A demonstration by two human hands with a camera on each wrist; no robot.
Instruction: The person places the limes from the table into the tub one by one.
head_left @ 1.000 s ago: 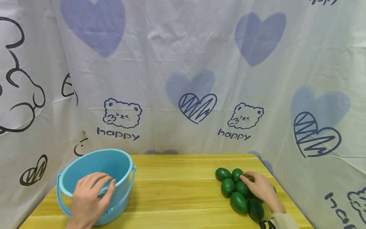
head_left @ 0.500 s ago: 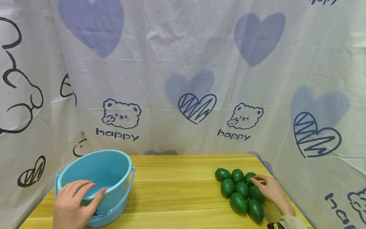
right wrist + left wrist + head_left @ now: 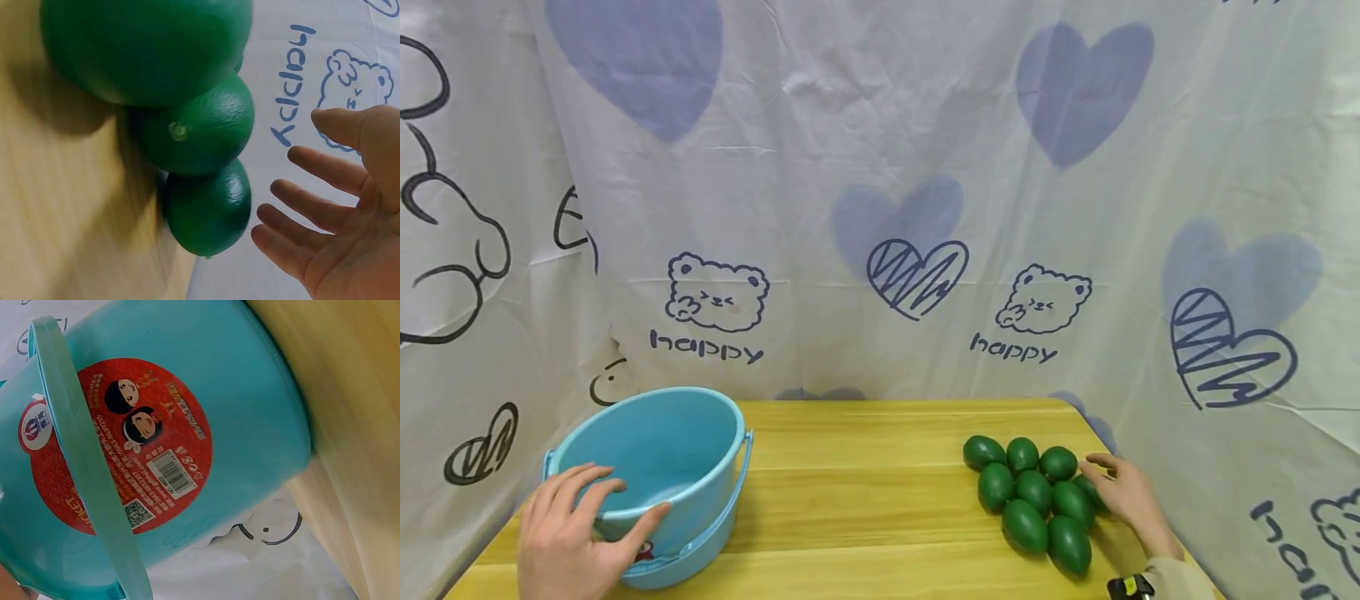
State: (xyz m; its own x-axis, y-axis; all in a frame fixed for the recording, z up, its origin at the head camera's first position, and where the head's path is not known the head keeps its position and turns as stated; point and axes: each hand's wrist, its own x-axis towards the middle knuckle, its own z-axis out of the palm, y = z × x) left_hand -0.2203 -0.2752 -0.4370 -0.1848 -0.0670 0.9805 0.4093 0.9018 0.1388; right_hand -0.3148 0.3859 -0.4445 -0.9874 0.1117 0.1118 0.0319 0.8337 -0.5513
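Note:
A light blue plastic bucket (image 3: 662, 442) stands at the left of the wooden table (image 3: 865, 492), its handle (image 3: 81, 469) folded down. My left hand (image 3: 572, 533) lies over its near rim with fingers spread, thumb at the rim. The left wrist view shows the bucket's outer wall (image 3: 250, 394) and a red label (image 3: 125, 444). Several green egg-shaped fruits (image 3: 1033, 492) sit packed together at the right. My right hand (image 3: 1120, 492) rests beside them, fingers straight, fingertips at the rightmost fruits. In the right wrist view the palm (image 3: 337, 219) is open next to the fruits (image 3: 194, 131).
A white cloth printed with hearts and bears (image 3: 880, 208) hangs behind and on both sides of the table. Bare wood lies between bucket and fruits. The table's right edge runs just past my right hand.
My right hand has slid off the top of the fruits to their right side, uncovering them. My left hand has drawn back and left along the bucket's near rim; the bucket shifted slightly left.

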